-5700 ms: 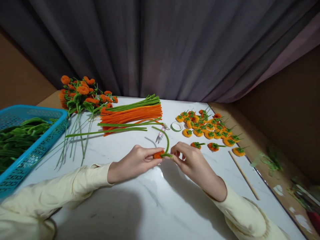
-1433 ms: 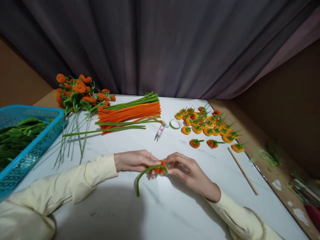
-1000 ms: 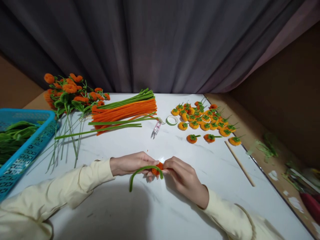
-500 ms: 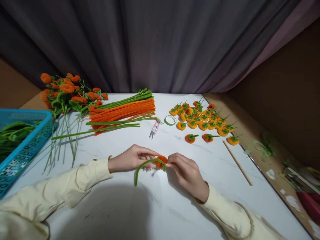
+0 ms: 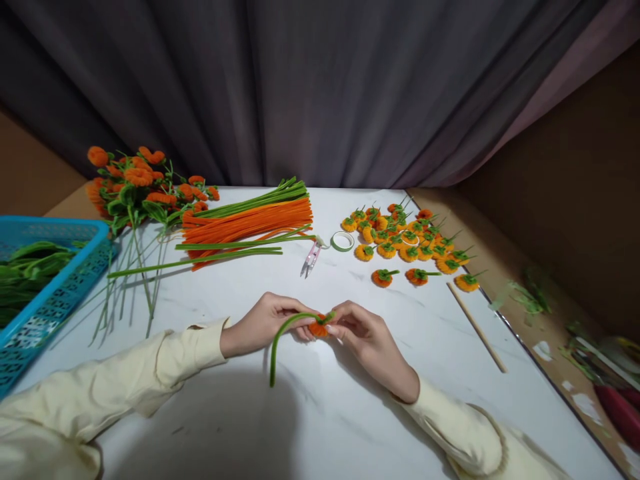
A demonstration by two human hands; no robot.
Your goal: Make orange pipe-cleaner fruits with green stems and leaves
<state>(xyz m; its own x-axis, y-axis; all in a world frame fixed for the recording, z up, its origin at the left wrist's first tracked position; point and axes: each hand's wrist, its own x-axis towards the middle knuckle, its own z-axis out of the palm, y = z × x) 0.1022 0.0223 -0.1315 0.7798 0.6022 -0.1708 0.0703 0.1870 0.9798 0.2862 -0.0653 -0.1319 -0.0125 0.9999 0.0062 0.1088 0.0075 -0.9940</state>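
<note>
Between my two hands, above the white table, is a small orange pipe-cleaner flower [image 5: 319, 328]. My left hand [image 5: 270, 324] pinches its left side with closed fingers. From the right, my right hand [image 5: 364, 340] grips the flower's edge between thumb and fingers. A green pipe cleaner [image 5: 276, 347] lies across the flower's top; its long end arches over my left fingertips and hangs down, while a short end sticks up at the right. How it joins the flower is partly hidden by my fingers.
Orange pipe cleaners [image 5: 245, 223], green pipe cleaners [image 5: 265, 198], snips [image 5: 311, 259] and a tape roll [image 5: 343, 241] lie beyond my hands. Several finished-looking flower heads [image 5: 409, 253] and a wooden stick [image 5: 476, 327] are right. Stemmed orange flowers [image 5: 139, 177] and a blue basket [image 5: 60, 293] stand left.
The orange flower has tipped, so the green pipe cleaner now crosses its top. Its short end points up instead of down at the right. My right fingers have shifted on the flower.
</note>
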